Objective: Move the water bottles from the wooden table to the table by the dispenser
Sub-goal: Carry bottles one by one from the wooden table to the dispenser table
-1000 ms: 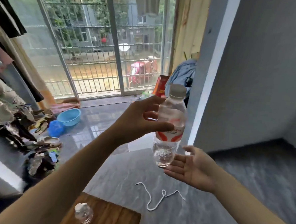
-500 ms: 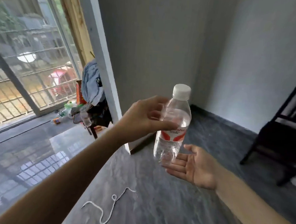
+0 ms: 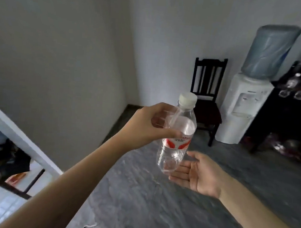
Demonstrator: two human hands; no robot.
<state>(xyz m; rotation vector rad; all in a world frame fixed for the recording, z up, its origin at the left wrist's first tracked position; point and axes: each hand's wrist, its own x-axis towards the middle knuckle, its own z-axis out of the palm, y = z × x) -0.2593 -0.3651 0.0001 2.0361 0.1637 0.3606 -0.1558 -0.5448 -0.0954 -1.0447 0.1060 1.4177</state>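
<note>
Beyond the hands, far to the right, a water dispenser (image 3: 241,109) stands against the wall with a large blue jug on top. Just right of it, a dark counter (image 3: 276,111) carries several small bottles (image 3: 299,89), blurred and hard to count. Left of the dispenser, well past the hands, a dark wooden chair (image 3: 207,92) sits by the wall. Under both arms lies the grey floor (image 3: 141,201), with a bit of white string (image 3: 88,227) near the bottom edge, below the left forearm.

Between the hands is the water bottle (image 3: 178,133), clear with a white cap and a red-and-white label, held in the air and tilted slightly. The left hand (image 3: 149,124) grasps its upper half, fingers and thumb wrapped around the shoulder. The right hand (image 3: 199,173) is released, palm up with relaxed fingers, just below and right of the bottle's base; whether its fingertips touch the bottle cannot be told.
</note>
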